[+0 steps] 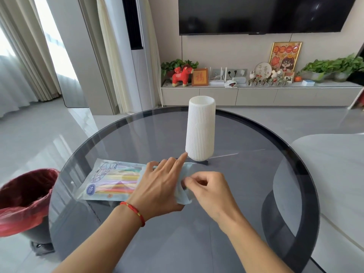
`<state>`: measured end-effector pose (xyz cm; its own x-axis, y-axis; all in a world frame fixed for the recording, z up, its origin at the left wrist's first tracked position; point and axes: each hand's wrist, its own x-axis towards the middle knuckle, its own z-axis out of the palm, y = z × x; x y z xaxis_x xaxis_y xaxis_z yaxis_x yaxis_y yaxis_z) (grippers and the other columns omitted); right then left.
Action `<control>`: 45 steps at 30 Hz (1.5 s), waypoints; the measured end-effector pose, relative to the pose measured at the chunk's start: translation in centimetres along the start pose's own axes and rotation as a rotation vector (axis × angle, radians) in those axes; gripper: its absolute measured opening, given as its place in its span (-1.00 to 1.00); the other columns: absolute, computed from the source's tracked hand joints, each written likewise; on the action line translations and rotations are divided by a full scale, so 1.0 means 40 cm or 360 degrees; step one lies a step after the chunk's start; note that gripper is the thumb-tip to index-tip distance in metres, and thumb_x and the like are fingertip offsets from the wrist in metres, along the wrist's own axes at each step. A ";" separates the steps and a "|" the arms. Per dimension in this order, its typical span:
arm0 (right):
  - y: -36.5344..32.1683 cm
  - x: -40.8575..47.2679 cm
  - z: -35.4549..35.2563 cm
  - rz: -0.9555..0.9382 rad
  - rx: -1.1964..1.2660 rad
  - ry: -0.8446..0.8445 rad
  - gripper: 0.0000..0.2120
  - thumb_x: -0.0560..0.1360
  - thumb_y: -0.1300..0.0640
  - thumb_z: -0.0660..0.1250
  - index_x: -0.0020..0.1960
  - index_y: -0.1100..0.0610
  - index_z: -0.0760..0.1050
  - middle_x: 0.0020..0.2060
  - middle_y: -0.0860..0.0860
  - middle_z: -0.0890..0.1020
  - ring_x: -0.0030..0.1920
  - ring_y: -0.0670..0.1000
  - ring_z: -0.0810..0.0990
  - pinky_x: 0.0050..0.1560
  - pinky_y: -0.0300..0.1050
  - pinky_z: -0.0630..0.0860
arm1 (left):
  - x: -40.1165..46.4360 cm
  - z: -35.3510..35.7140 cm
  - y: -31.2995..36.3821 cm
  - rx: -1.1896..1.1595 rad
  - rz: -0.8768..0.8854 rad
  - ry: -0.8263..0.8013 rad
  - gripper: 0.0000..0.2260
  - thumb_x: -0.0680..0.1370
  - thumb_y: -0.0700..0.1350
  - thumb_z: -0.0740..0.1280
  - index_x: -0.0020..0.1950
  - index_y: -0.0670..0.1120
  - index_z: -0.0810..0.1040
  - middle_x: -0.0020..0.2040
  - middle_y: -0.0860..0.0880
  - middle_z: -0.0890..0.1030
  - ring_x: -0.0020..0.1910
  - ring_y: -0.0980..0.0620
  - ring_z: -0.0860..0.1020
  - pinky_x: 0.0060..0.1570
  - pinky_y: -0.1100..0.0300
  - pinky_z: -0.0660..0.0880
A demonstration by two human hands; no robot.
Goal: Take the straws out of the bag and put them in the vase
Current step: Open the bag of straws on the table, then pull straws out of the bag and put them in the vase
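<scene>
A flat plastic bag (pixel 110 182) of coloured straws (pixel 120 183) lies on the round glass table (pixel 256 194), left of centre. My left hand (pixel 161 188) presses down on the bag's right part, index finger stretched toward the vase. My right hand (pixel 208 190) pinches the bag's right end with thumb and fingers. The straws sit inside the bag; their right ends are hidden under my left hand. A tall white ribbed vase (pixel 200 129) stands upright just behind my hands, its mouth open.
A bin with a red liner (pixel 23 201) stands on the floor left of the table. A pale sofa or seat (pixel 334 174) lies to the right. Beyond the table are a TV cabinet (pixel 256 95) with ornaments and plants.
</scene>
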<state>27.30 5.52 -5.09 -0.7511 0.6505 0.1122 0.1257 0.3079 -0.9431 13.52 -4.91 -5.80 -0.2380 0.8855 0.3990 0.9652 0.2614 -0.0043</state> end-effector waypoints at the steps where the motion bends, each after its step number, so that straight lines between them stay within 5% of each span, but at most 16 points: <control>1: 0.000 -0.001 0.002 0.0014 0.0027 -0.0041 -0.61 0.55 0.06 0.41 -0.42 0.16 0.48 -0.54 -0.15 0.41 -0.46 -0.16 0.33 -0.38 -0.29 0.28 | 0.001 -0.002 -0.001 0.0007 -0.0009 0.0010 0.02 0.26 0.31 0.39 0.61 -0.06 0.13 0.13 0.03 0.51 0.08 -0.06 0.56 0.10 -0.05 0.49; 4: 0.000 0.001 0.005 0.0024 0.0012 -0.0121 -0.64 0.53 -0.02 0.42 -0.32 0.21 0.60 -0.48 -0.02 0.54 -0.39 -0.14 0.43 -0.32 -0.21 0.37 | 0.002 -0.003 0.004 0.0028 -0.0015 0.0011 0.05 0.26 0.37 0.36 0.62 -0.08 0.13 0.12 0.03 0.51 0.07 -0.05 0.55 0.11 -0.05 0.49; 10: 0.023 0.006 -0.021 0.0165 0.0118 -0.0066 -0.78 0.50 0.15 0.44 -0.32 0.13 0.64 -0.47 -0.19 0.54 -0.41 -0.21 0.44 -0.36 -0.41 0.37 | -0.012 -0.004 -0.005 0.0023 -0.0073 -0.0095 0.10 0.21 0.39 0.38 0.63 -0.08 0.10 0.18 0.03 0.50 0.15 -0.04 0.52 0.17 -0.04 0.45; 15: 0.020 0.006 -0.055 0.0109 0.0545 -0.0148 -0.79 0.57 0.19 0.42 -0.21 0.06 0.74 -0.30 -0.18 0.68 -0.30 -0.23 0.53 -0.24 -0.39 0.43 | -0.012 -0.022 -0.027 -0.0099 -0.0186 -0.0142 -0.16 0.24 0.24 0.43 0.49 0.05 0.33 0.13 0.09 0.54 0.14 -0.02 0.54 0.15 0.00 0.43; 18: 0.024 0.008 -0.066 -0.0140 0.0229 -0.0085 -0.79 0.58 0.18 0.41 -0.01 -0.07 0.79 -0.11 -0.19 0.78 -0.24 -0.19 0.57 -0.18 -0.41 0.46 | -0.017 -0.034 -0.038 -0.0173 -0.0205 -0.0115 -0.30 0.25 0.17 0.46 0.38 0.09 0.44 0.09 0.11 0.55 0.08 0.00 0.54 0.11 0.02 0.42; 22: 0.057 0.013 -0.037 -0.0237 -0.0110 -0.0180 -0.75 0.54 0.05 0.44 0.16 -0.22 0.71 -0.29 -0.03 0.63 -0.35 -0.10 0.31 -0.32 -0.21 0.34 | -0.032 -0.033 -0.038 -0.0223 -0.0147 -0.0117 -0.30 0.24 0.15 0.49 0.35 0.07 0.45 0.09 0.11 0.54 0.06 0.01 0.53 0.10 0.02 0.40; 26: 0.060 0.016 -0.017 -0.0160 -0.0060 -0.0294 -0.78 0.54 0.11 0.44 0.12 -0.13 0.73 -0.11 -0.12 0.78 -0.33 -0.17 0.55 -0.24 -0.25 0.51 | -0.036 -0.032 -0.037 -0.0243 -0.0113 -0.0128 -0.29 0.24 0.15 0.50 0.37 0.07 0.44 0.09 0.11 0.53 0.06 0.02 0.52 0.12 0.01 0.39; 29: 0.057 0.021 -0.017 -0.0129 0.0089 -0.0228 -0.81 0.54 0.23 0.47 0.02 -0.02 0.78 -0.11 -0.06 0.81 -0.07 0.07 0.76 -0.01 0.11 0.70 | -0.036 -0.029 -0.035 -0.0264 -0.0103 -0.0113 -0.28 0.22 0.15 0.50 0.36 0.08 0.43 0.08 0.11 0.51 0.05 0.04 0.51 0.11 0.03 0.38; 32: 0.058 0.024 -0.031 -0.0136 0.0165 -0.0144 -0.85 0.52 0.23 0.52 -0.01 0.01 0.80 -0.14 0.00 0.81 -0.08 0.09 0.78 -0.06 0.06 0.69 | -0.034 -0.028 -0.040 -0.0231 -0.0125 -0.0119 -0.26 0.21 0.15 0.50 0.37 0.07 0.44 0.09 0.11 0.51 0.05 0.01 0.52 0.11 -0.01 0.40; 35: 0.065 0.030 -0.064 -0.0049 0.0261 -0.0050 -0.87 0.50 0.23 0.54 -0.07 0.01 0.79 -0.21 0.08 0.80 -0.22 0.02 0.72 -0.34 -0.24 0.52 | -0.037 -0.029 -0.055 -0.0220 -0.0147 -0.0141 -0.26 0.23 0.17 0.52 0.39 0.09 0.43 0.10 0.12 0.51 0.07 0.01 0.52 0.12 0.01 0.39; 40: 0.068 0.027 -0.062 -0.0004 0.0262 -0.0095 -0.87 0.44 0.02 0.54 -0.03 -0.06 0.66 -0.09 0.03 0.74 -0.22 0.07 0.73 -0.44 -0.12 0.55 | -0.039 -0.028 -0.050 -0.0190 -0.0149 -0.0166 -0.25 0.28 0.18 0.51 0.45 0.09 0.40 0.12 0.12 0.53 0.08 0.01 0.53 0.12 0.01 0.39; 45: 0.084 0.039 -0.065 -0.0045 0.0219 0.0072 -0.93 0.54 0.21 0.52 -0.11 0.10 0.72 -0.27 0.14 0.75 -0.36 0.04 0.66 -0.32 -0.08 0.60 | -0.045 -0.028 -0.057 -0.0165 -0.0183 -0.0190 -0.26 0.31 0.20 0.49 0.46 0.11 0.37 0.14 0.13 0.52 0.11 0.03 0.51 0.15 -0.01 0.40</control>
<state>28.24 9.40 -7.28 -0.7229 0.6744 0.1506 0.0126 0.2307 -0.9729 11.89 -7.53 -5.47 -0.3525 0.8929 0.2800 0.9355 0.3278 0.1322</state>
